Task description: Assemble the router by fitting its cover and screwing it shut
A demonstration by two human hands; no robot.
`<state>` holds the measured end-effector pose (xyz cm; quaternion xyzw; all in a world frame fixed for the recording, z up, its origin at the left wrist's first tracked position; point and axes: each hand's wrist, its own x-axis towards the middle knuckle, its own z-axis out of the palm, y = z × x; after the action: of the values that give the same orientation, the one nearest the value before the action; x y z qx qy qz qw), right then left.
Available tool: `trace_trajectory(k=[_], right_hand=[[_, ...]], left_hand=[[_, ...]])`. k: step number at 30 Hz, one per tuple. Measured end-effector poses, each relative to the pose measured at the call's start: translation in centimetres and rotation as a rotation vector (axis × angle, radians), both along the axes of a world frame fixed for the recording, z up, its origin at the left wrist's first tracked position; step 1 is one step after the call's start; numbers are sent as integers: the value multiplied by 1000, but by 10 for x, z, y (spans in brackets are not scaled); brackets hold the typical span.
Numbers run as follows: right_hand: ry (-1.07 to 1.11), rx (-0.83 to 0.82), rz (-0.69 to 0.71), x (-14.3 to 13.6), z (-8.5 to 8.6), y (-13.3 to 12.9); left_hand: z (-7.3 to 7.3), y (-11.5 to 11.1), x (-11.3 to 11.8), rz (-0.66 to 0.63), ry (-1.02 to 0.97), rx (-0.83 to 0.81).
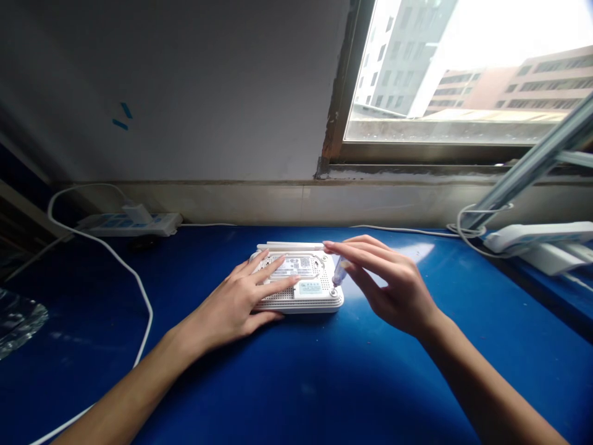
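The left hand (238, 300) lay with grip loose, partly hiding the white router (319, 301); the right hand's (393, 278) grip pinched a half-hidden translucent tool (340, 272).

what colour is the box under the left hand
The box under the left hand is white, best seen in the head view.

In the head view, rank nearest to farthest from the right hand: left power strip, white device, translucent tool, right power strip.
1. Translucent tool: held in the right hand.
2. White device: just left, under the left hand.
3. Right power strip: off to the right.
4. Left power strip: far left, near the wall.
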<state>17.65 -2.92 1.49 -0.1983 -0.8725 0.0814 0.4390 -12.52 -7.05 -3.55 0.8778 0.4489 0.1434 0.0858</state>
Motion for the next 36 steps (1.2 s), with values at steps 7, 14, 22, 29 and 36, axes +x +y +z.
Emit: trace_trajectory(k=[7, 14, 22, 29, 36], right_hand=[[93, -56, -39, -2, -6, 1], [-8, -110, 58, -3, -2, -1], [63, -55, -34, -2, -5, 2], [40, -186, 93, -2, 0, 0], [82, -92, -34, -2, -4, 1]], left_hand=[[3, 1, -2, 6, 26, -39], [0, 1, -4, -11, 18, -39], [0, 3, -4, -12, 21, -51], [-1, 3, -4, -12, 12, -44], [-1, 1, -3, -4, 16, -42]])
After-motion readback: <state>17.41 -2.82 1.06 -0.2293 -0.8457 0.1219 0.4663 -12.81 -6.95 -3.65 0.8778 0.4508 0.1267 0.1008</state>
